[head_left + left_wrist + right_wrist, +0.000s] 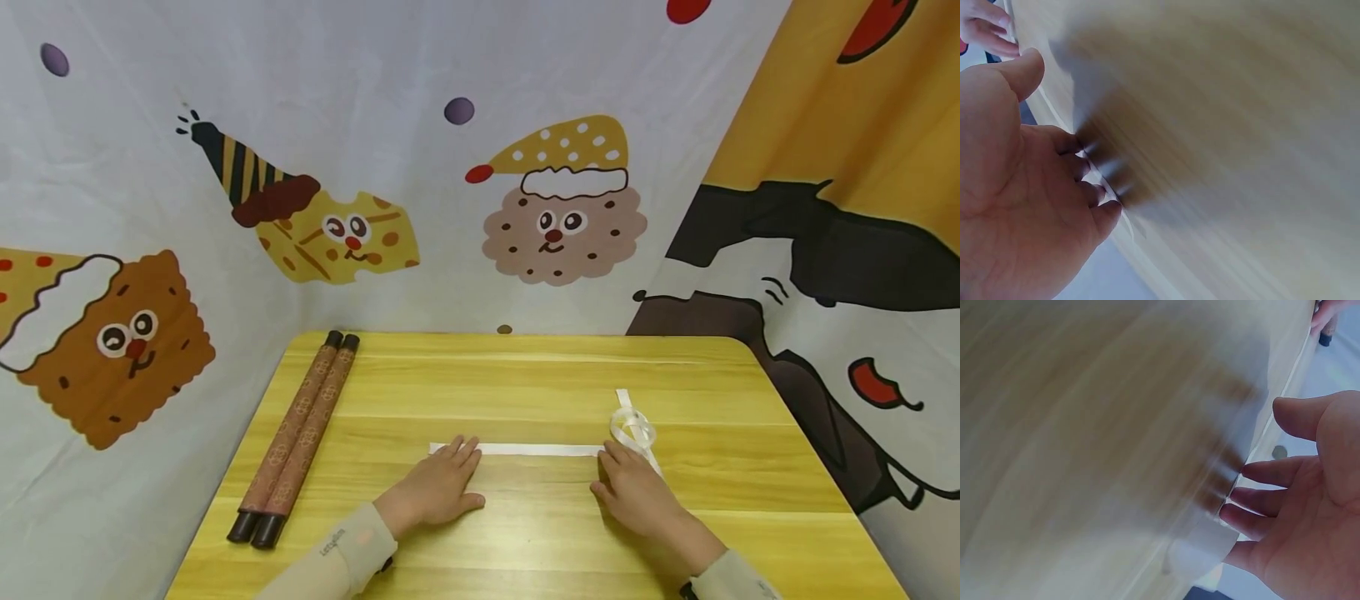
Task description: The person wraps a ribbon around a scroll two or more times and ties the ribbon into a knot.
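A narrow white ribbon (536, 450) lies stretched straight across the wooden table. My left hand (444, 483) presses its fingertips on the ribbon near the left end, thumb spread out to the side. At the other end of the straight stretch, my right hand (633, 490) rests its fingertips on the ribbon. Just beyond those right fingers, the rest of the ribbon lies in a loose looped heap (633, 427). In the left wrist view the left hand (1029, 194) touches the tabletop with its fingertips. The right wrist view shows the right hand (1316, 500) likewise, fingers extended.
Two long brown patterned rolls (300, 433) with dark ends lie side by side along the table's left side. The light wooden table (525, 533) has a rounded far edge against a white cloth (375, 83) printed with cartoon food. A yellow curtain (862, 125) hangs at the right.
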Motion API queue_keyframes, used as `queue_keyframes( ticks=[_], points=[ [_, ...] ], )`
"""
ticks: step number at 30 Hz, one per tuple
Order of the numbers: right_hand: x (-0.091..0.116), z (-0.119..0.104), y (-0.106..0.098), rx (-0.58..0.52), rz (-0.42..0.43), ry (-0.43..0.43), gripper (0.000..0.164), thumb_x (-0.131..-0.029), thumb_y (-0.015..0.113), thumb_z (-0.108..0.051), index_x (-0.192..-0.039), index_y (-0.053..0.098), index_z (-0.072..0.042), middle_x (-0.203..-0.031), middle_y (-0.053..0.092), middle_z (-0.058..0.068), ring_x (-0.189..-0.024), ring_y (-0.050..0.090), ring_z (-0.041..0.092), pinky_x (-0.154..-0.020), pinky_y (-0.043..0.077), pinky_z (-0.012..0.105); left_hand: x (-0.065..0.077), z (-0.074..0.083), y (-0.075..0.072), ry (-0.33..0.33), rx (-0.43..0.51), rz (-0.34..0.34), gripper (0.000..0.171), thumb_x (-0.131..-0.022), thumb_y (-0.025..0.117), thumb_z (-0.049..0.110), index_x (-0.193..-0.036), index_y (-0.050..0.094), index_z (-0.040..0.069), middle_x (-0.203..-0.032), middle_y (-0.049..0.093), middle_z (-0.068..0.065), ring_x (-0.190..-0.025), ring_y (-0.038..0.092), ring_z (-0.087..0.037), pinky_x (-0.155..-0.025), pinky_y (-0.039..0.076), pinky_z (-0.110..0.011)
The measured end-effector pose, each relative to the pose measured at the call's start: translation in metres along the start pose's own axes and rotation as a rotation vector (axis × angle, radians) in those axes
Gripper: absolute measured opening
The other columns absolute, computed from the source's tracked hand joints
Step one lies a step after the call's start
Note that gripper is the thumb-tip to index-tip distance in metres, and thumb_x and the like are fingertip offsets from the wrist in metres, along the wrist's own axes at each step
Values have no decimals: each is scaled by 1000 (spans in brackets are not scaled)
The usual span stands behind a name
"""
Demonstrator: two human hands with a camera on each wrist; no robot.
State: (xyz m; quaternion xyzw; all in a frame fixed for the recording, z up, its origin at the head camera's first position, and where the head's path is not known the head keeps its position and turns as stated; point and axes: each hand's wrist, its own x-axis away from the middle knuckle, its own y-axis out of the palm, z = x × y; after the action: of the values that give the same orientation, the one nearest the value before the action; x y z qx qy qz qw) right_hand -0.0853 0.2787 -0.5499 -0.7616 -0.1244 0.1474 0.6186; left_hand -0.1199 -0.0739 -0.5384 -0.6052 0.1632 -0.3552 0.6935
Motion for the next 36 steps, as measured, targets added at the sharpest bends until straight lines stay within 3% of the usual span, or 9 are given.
queue_keyframes(
  ticks=[9, 20, 32, 36],
  points=[
    [6, 18, -3, -5, -3, 37, 56, -89, 63, -31, -125, 52, 10, -136, 42, 30, -126, 33, 41, -102, 31, 58, 16, -24, -6, -53, 39, -8, 75, -95, 39, 56, -148, 26, 3, -155, 15, -15, -136, 9, -32, -111, 21, -49],
    [15, 40, -11, -4, 9, 76, 54, -88, 64, -28, -124, 53, 10, -133, 44, 32, -121, 37, 45, -96, 35, 63, 30, -51, -2, -76, 33, 24, 74, -96, 39, 55, -147, 26, 3, -154, 16, -16, -136, 9, -33, -110, 21, -51],
    [21, 61, -19, 16, -17, 138, 51, -90, 62, -27, -127, 53, 6, -131, 45, 33, -118, 39, 47, -92, 36, 65, 45, -66, -6, -122, 49, 38, 72, -97, 40, 52, -146, 28, 1, -153, 18, -18, -136, 10, -34, -110, 21, -51],
    [25, 70, -19, 38, -12, 121, 49, -90, 61, -23, -127, 52, 7, -129, 46, 35, -116, 40, 47, -89, 38, 66, 49, -70, -8, -144, 55, 37, 72, -97, 41, 51, -146, 28, 0, -153, 18, -18, -136, 11, -35, -110, 21, -52]
  ],
)
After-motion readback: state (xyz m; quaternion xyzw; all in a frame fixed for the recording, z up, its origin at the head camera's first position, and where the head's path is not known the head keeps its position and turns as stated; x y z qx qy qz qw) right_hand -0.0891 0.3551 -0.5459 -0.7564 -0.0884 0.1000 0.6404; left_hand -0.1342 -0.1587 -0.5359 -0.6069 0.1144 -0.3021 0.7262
